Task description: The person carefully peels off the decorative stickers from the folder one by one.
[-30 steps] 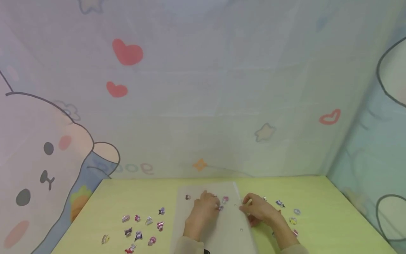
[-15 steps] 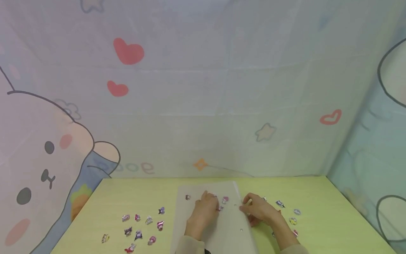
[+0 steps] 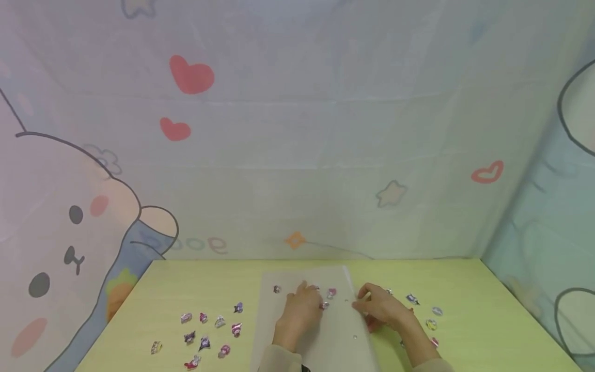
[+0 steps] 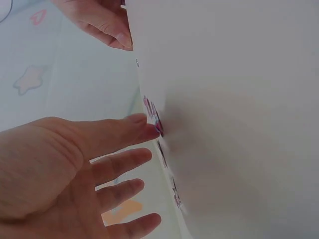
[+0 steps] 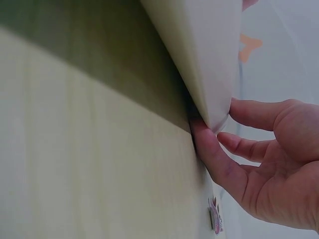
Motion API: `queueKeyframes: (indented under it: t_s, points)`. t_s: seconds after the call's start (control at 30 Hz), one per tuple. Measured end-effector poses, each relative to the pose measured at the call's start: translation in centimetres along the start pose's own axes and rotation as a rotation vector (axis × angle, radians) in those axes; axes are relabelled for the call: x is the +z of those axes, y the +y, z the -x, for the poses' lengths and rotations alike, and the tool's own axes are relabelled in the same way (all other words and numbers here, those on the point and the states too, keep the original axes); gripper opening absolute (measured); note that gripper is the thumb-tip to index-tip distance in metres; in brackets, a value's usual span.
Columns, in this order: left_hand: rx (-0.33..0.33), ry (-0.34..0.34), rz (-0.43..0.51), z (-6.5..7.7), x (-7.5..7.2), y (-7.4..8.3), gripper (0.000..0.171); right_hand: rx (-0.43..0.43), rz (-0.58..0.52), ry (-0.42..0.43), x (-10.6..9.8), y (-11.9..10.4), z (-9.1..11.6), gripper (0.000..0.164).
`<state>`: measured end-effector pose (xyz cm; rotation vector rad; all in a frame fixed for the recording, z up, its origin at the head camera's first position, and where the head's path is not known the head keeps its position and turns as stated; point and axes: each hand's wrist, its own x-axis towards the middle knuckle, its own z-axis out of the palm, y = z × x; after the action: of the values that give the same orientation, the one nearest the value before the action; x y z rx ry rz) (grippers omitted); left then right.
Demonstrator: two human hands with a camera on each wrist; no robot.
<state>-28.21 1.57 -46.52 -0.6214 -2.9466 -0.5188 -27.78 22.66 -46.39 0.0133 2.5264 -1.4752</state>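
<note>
My left hand [image 3: 299, 312] is over a white sheet [image 3: 334, 341], its thumb and index finger pinching at a small pink and purple cartoon sticker [image 4: 159, 125]. The other fingers stretch out loosely. Close by on the sheet are a pink sticker [image 3: 331, 293] and one partly behind the fingers; another sticker [image 3: 277, 289] sits near the far left corner. At the sheet's right edge my right hand [image 3: 378, 306] grips the sheet, thumb on the upper side. In the right wrist view, the index finger [image 5: 219, 159] is under the lifted edge.
Several shiny cartoon stickers [image 3: 205, 343] are spread on the yellow table [image 3: 139, 310] left of the sheet. More stickers [image 3: 431, 324] lie to the right, some partly hidden by the right arm. Two small round clear spots [image 3: 355, 337] show along the sheet's right side. A printed cloth [image 3: 297, 129] hangs behind.
The left thumb and index finger shift very slightly at the sticker, which looks turned a little. The right hand stays at the sheet's edge. The head view drifts slightly.
</note>
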Motion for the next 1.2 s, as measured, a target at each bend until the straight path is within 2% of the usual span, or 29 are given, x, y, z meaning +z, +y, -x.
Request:
queueKeyframes:
  t_s: [0.1,0.23,0.43,0.87,1.2]
  points:
    - [0.009,0.011,-0.001,0.0,0.0,0.1,0.008,0.007,0.004,0.003,-0.1,0.1,0.0,0.025]
    - [0.002,0.062,0.041,0.0,-0.1,0.3,0.006,0.002,0.003,0.004,-0.1,0.2,0.0,0.025]
    - [-0.004,0.111,0.031,0.0,0.2,0.7,0.002,-0.002,-0.008,-0.005,-0.1,0.2,0.1,0.026]
    - [-0.008,0.126,0.012,0.2,-0.1,1.1,0.008,0.004,-0.021,-0.003,-0.1,0.2,0.1,0.025]
    - [0.012,0.125,0.011,0.4,-0.7,1.1,0.014,0.017,-0.02,0.0,0.1,0.1,-0.1,0.023]
